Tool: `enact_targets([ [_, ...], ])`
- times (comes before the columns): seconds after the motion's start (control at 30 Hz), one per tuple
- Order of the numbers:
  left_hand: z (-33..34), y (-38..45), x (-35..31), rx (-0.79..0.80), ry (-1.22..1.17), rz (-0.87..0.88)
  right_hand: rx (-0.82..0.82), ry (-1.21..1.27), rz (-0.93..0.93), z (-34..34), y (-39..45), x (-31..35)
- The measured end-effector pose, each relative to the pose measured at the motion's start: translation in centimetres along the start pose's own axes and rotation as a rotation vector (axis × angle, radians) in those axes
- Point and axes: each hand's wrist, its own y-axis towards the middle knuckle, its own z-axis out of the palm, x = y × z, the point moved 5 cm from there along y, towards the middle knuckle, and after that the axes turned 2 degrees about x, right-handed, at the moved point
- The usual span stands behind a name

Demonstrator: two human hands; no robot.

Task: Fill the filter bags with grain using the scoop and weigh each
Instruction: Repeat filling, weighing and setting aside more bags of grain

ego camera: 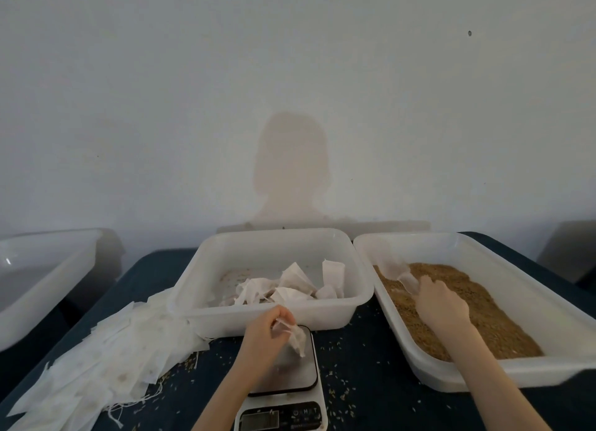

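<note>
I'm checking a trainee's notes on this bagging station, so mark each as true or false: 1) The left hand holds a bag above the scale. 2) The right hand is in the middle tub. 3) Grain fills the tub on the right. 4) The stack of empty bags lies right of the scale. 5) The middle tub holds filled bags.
1) True: the left hand pinches a bag over the scale.
2) False: the right hand is in the grain tub, holding the scoop.
3) True: grain covers its bottom.
4) False: the empty bags lie left of the scale.
5) True: filled bags lie in the middle tub.
</note>
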Motion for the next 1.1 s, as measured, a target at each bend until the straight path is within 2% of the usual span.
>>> enact_targets([
  [0.1, 1.0, 1.0, 0.8, 0.14, 0.287, -0.073, 0.102, -0.05, 0.076, 1.7, 0.3, -0.9],
  [0.17, 1.2, 0.8, 1.4, 0.197, 0.439, -0.115, 0.221, -0.119, 0.041, 3.0, 0.4, -0.9],
  [0.27, 0.8, 0.0, 1.4, 0.124, 0.412, 0.001, 0.283, -0.171, -0.005, 3.7, 0.6, -0.6],
  [0.33, 0.5, -0.4, 1.7, 0.132, 0.355, 0.048, 0.204, -0.235, -0.013, 3.1, 0.4, 0.1],
  [0.4, 0.1, -0.6, 1.8, 0.142, 0.263, 0.045, 0.033, -0.249, -0.042, 1.6, -0.1, 1.6],
  [0.57, -2.0, -1.4, 2.9, 0.073, -0.09, 0.022, -0.351, 0.025, -0.262, -0.4, -3.2, 7.6],
  [0.63, -3.1, -1.8, 3.8, -0.002, -0.252, 0.015, -0.389, 0.13, -0.298, 0.4, -4.3, 8.9],
  [0.73, -4.2, -2.1, 6.4, -0.158, -0.42, -0.101, -0.305, 0.159, -0.325, 3.7, -4.8, 9.9],
  [0.87, -4.8, -2.8, 9.8, -0.346, -0.399, -0.195, -0.112, 0.292, -0.288, 9.0, -4.7, 10.3],
  [0.97, -4.6, -3.1, 10.8, -0.387, -0.326, -0.207, -0.001, 0.36, -0.236, 11.5, -4.7, 9.9],
  [1.1, -4.2, -3.1, 11.1, -0.37, -0.238, -0.193, 0.027, 0.365, -0.241, 12.5, -4.5, 9.6],
])
